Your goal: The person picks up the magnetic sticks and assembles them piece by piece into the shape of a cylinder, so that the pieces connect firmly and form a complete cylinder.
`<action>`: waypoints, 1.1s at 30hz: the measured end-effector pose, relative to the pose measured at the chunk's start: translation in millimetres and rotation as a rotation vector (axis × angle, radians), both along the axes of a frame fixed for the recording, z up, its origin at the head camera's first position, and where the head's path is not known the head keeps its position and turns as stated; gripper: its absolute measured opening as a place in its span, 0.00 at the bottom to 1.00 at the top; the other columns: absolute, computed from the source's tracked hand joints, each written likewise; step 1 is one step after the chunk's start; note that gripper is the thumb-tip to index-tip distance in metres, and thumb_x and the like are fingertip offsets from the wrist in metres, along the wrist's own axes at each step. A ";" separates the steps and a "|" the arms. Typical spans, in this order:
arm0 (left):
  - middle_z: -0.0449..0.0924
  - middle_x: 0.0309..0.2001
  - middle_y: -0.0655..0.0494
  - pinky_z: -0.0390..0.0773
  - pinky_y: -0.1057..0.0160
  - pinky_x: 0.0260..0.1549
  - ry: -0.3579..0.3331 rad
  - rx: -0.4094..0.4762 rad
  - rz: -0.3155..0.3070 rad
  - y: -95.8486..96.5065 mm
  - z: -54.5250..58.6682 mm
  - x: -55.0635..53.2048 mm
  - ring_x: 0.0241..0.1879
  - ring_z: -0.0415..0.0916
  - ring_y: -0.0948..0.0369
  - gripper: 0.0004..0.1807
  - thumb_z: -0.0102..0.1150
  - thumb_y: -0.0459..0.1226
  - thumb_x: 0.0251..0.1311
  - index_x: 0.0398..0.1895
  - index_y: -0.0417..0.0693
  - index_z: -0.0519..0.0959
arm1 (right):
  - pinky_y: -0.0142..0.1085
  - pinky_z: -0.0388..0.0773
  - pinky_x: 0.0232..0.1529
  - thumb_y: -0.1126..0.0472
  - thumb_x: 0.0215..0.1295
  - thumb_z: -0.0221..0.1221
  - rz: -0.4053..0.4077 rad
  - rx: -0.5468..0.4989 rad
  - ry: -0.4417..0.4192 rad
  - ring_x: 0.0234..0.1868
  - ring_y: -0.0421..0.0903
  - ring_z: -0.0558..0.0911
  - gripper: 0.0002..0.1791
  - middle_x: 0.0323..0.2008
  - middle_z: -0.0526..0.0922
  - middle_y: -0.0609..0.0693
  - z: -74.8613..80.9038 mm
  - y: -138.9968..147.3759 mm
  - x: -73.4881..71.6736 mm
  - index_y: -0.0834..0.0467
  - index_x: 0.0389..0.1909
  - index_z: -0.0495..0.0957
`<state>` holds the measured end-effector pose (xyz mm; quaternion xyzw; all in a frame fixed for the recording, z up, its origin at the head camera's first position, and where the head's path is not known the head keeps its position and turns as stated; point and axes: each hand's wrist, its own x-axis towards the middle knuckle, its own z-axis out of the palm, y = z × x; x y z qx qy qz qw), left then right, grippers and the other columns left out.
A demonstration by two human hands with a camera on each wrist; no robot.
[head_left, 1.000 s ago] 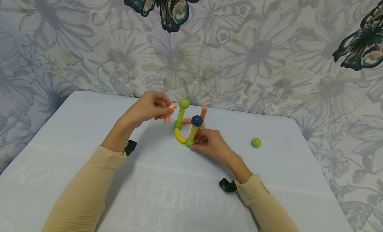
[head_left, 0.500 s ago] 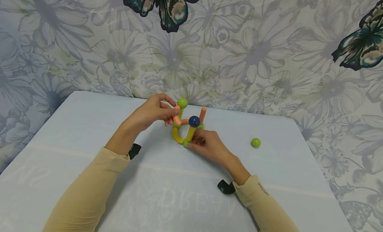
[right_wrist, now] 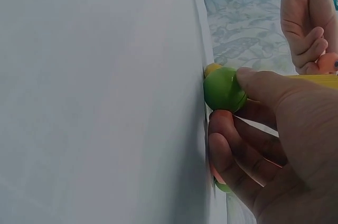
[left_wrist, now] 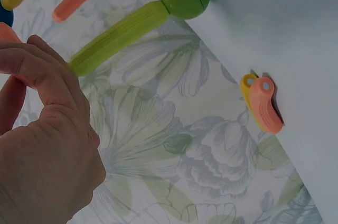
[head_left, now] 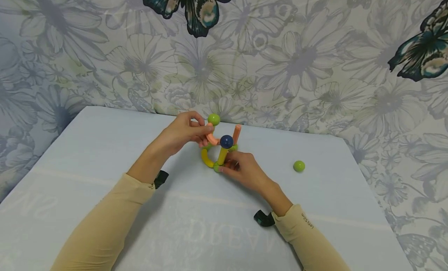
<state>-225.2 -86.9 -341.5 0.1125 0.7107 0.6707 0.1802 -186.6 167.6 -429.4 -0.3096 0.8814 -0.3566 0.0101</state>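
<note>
A small frame of toy rods and balls stands on the table. Its base ring includes a yellow curved rod (head_left: pixel 206 158). Upright from it rise a yellow rod (head_left: pixel 222 156) topped by a dark blue ball (head_left: pixel 226 141), an orange rod (head_left: pixel 237 134) with a bare top, and a green rod (left_wrist: pixel 121 38), whose top carries a green ball (head_left: pixel 214 119). My left hand (head_left: pixel 183 132) pinches an orange curved rod (head_left: pixel 212 139), held up between the green and blue balls. My right hand (head_left: pixel 245 166) grips the base's near green ball (right_wrist: pixel 224 90) between thumb and fingers.
A loose green ball (head_left: pixel 299 166) lies on the table to the right. Near the table's far edge, an orange curved piece (left_wrist: pixel 265 106) lies against a yellow one (left_wrist: pixel 246 89). A flower-patterned cloth (head_left: pixel 301 65) hangs behind the table.
My left hand has carried the orange curved rod rightward to the frame's top and turned it. The frame has shifted slightly left, with my right hand still gripping its base.
</note>
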 end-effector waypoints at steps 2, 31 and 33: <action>0.88 0.30 0.49 0.87 0.61 0.34 0.002 0.012 -0.006 1.4 -0.7 -0.1 0.24 0.84 0.57 0.15 0.67 0.35 0.71 0.42 0.37 0.68 | 0.32 0.82 0.37 0.56 0.69 0.71 0.000 -0.004 0.001 0.34 0.37 0.83 0.11 0.33 0.87 0.44 0.5 0.1 0.3 0.56 0.47 0.86; 0.84 0.24 0.45 0.87 0.55 0.27 0.083 -0.572 -0.125 -4.3 -41.4 -12.2 0.19 0.82 0.56 0.14 0.62 0.38 0.74 0.38 0.32 0.77 | 0.38 0.86 0.42 0.60 0.70 0.68 -0.265 -0.055 0.044 0.38 0.43 0.85 0.05 0.37 0.88 0.49 9.5 27.5 -14.1 0.57 0.42 0.85; 0.82 0.20 0.48 0.84 0.58 0.22 0.110 -0.661 -0.160 0.7 -45.5 -10.1 0.16 0.80 0.57 0.17 0.65 0.41 0.72 0.33 0.34 0.80 | 0.41 0.87 0.46 0.60 0.70 0.69 -0.305 -0.080 0.001 0.44 0.47 0.86 0.11 0.45 0.88 0.52 6.9 29.4 -15.9 0.58 0.50 0.83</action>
